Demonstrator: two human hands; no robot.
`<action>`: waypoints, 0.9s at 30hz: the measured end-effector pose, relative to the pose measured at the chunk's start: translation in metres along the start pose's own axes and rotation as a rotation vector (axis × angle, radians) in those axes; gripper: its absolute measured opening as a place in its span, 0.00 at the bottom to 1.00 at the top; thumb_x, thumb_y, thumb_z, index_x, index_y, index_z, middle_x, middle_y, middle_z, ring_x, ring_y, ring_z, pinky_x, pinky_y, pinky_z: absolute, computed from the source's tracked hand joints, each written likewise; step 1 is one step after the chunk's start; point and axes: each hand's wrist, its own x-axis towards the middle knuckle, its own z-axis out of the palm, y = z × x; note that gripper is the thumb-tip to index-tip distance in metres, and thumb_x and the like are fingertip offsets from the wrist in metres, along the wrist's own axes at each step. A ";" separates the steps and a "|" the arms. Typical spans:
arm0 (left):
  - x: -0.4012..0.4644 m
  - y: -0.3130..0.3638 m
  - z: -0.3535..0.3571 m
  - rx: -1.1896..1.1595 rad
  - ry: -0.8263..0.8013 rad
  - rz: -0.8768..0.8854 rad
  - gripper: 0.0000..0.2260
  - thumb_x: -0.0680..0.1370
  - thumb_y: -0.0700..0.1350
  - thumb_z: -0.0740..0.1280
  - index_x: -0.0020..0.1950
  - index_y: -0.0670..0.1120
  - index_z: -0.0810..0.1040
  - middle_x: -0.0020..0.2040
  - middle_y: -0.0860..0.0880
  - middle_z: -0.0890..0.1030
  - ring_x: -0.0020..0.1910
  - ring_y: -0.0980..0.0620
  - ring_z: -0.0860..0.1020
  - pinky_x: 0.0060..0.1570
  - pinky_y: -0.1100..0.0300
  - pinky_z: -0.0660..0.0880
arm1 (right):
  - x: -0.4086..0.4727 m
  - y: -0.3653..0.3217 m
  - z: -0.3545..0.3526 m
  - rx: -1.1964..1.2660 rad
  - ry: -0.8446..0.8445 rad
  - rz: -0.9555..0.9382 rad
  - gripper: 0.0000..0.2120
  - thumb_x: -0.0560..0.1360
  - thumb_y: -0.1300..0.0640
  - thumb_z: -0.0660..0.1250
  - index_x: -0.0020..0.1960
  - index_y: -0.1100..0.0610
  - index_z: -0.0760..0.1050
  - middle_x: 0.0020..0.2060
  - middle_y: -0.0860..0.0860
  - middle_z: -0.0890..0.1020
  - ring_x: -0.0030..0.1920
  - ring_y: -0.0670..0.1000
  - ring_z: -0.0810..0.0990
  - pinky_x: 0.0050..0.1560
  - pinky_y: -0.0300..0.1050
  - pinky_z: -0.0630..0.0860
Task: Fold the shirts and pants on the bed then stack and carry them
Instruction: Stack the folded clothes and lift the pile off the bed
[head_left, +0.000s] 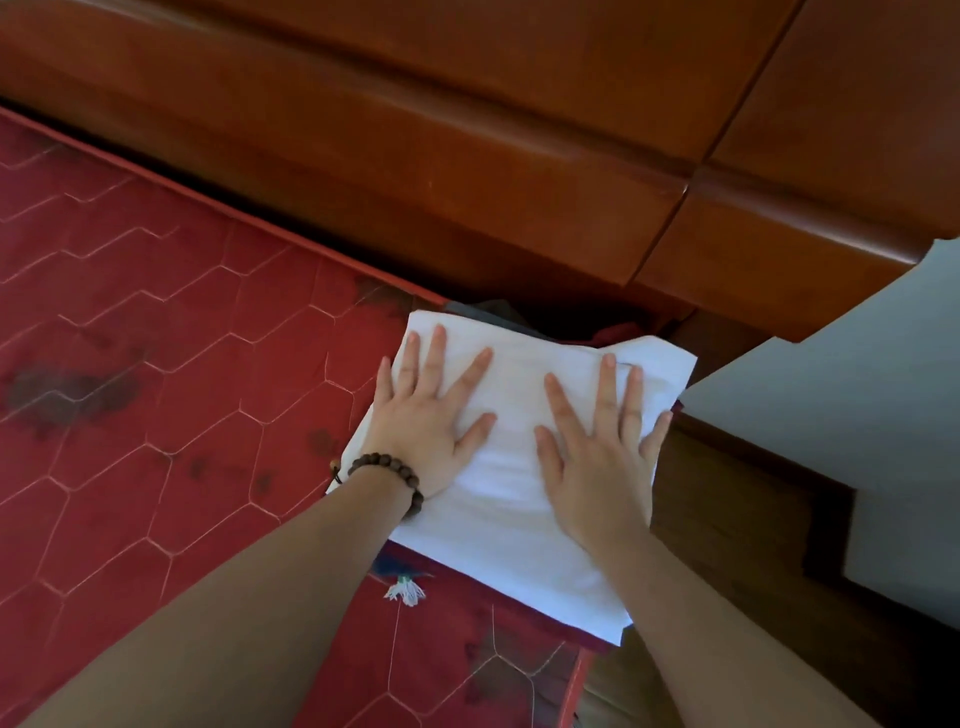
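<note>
Both the left hand (426, 431) and right hand (597, 452) press flat, fingers spread, on the folded white garment (511, 488) at centre-right of the frame, which overhangs the red mattress (156, 338) corner and could slide off.

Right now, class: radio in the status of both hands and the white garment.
Left hand and right hand flat, fingers spread, pressing the folded white garment. It lies at the red mattress corner, over darker clothes. Nothing in the way.
</note>
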 end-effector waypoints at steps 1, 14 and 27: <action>-0.003 -0.004 -0.002 0.008 -0.012 0.007 0.28 0.77 0.67 0.39 0.74 0.63 0.34 0.77 0.48 0.35 0.76 0.46 0.36 0.74 0.44 0.41 | -0.001 0.003 -0.002 -0.007 -0.015 -0.018 0.28 0.79 0.36 0.36 0.78 0.40 0.46 0.78 0.53 0.39 0.77 0.60 0.36 0.72 0.71 0.46; -0.077 -0.008 0.005 0.394 -0.199 0.418 0.58 0.66 0.72 0.63 0.75 0.38 0.35 0.76 0.40 0.35 0.76 0.44 0.35 0.71 0.37 0.38 | -0.086 -0.060 0.002 -0.151 -0.220 -0.317 0.47 0.77 0.36 0.56 0.75 0.63 0.31 0.74 0.65 0.33 0.74 0.66 0.33 0.67 0.75 0.41; -0.091 -0.027 0.002 0.246 -0.146 0.115 0.60 0.67 0.64 0.71 0.72 0.44 0.25 0.74 0.42 0.28 0.74 0.46 0.32 0.75 0.49 0.38 | -0.105 0.006 0.007 -0.077 -0.164 -0.204 0.54 0.71 0.46 0.72 0.76 0.61 0.34 0.76 0.61 0.40 0.76 0.60 0.38 0.75 0.55 0.41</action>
